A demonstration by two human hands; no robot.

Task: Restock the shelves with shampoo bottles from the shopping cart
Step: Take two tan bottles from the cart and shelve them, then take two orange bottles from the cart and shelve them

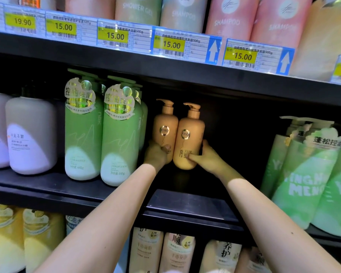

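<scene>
Two tan pump bottles marked KYIO stand upright side by side, deep on the middle shelf. My left hand grips the lower part of the left tan bottle, thumb across its front. My right hand holds the lower part of the right tan bottle, fingers behind it and thumb on its label. Both arms reach in from below. The shopping cart is out of view.
Green pump bottles stand just left of the tan pair, lilac bottles further left. Green bagged refills fill the right side. A dark gap lies between the tan bottles and the refills. Price tags line the upper shelf edge.
</scene>
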